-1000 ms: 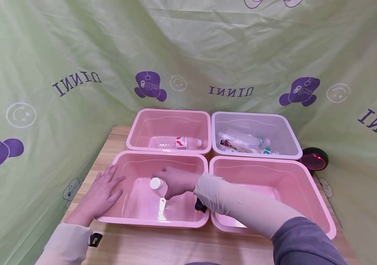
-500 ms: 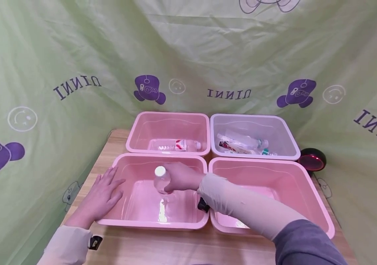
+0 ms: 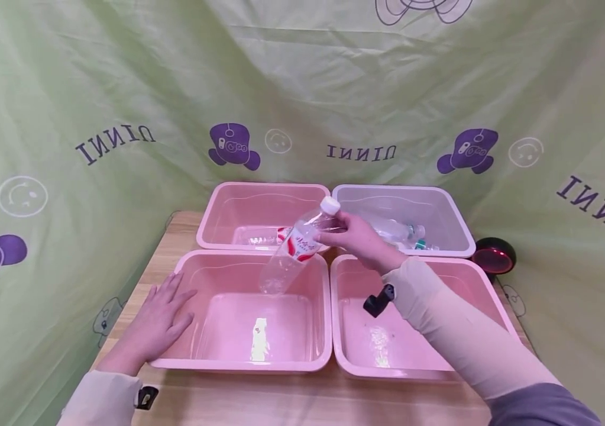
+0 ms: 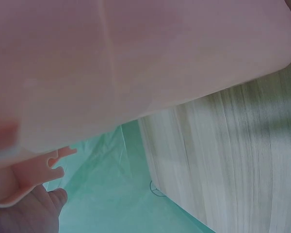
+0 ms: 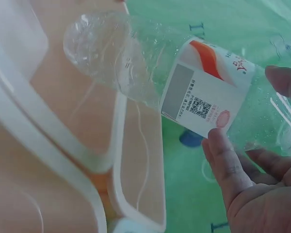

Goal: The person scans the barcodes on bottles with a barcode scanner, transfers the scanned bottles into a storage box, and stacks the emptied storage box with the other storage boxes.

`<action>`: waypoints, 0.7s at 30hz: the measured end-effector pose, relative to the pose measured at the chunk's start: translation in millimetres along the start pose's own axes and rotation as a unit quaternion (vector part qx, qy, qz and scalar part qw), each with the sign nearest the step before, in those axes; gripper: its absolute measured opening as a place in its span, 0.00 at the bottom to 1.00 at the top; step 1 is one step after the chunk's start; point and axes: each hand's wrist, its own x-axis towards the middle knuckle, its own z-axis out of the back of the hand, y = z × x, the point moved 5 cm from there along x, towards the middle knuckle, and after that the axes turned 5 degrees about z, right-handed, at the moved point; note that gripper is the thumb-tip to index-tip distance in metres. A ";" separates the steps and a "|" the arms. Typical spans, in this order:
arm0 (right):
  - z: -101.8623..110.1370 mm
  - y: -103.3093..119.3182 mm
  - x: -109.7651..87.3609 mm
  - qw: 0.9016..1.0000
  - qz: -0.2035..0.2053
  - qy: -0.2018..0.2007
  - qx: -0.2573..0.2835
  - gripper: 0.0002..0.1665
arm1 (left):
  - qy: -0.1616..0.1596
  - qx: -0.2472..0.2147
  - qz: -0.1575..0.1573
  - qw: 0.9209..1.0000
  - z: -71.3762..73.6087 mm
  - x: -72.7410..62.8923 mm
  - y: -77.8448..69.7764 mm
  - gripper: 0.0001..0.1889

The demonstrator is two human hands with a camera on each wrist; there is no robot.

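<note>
My right hand (image 3: 363, 239) holds a clear plastic bottle (image 3: 281, 269) between thumb and fingers near its neck. It has a white cap and a white-and-red label, and hangs tilted, cap up, over the far side of the front left pink bin (image 3: 243, 365). In the right wrist view, the bottle (image 5: 111, 53) looks see-through, and the fingers of the right hand (image 5: 257, 199) lie along its label edge. My left hand (image 3: 158, 316) rests on the left rim of the front left bin with its fingers spread.
Behind stand a pink bin (image 3: 270, 185) with another labelled bottle (image 3: 254, 238) lying in it, and a lavender bin (image 3: 398, 189) with several clear bottles (image 3: 390, 228). At the front right is another pink bin (image 3: 408, 374). A black round device (image 3: 494, 257) sits beside the bins.
My right hand has lifted the bottle up and to the right from inside the front left bin, tilting it. The left hand stays on the rim.
</note>
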 end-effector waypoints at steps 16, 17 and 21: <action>55.7 -13.8 -10.1 0.987 -0.018 -0.060 0.148 0.30 | -0.004 0.006 -0.005 1.000 -1.4 -0.7 -2.3 0.23; 58.5 -14.8 -11.0 0.986 -0.018 -0.064 0.155 0.29 | -0.004 0.005 -0.005 1.000 -1.2 -0.8 -2.7 0.23; 69.8 -19.3 -14.9 0.979 -0.019 -0.086 0.182 0.22 | -0.003 0.006 -0.002 1.000 -0.5 -0.8 -3.5 0.24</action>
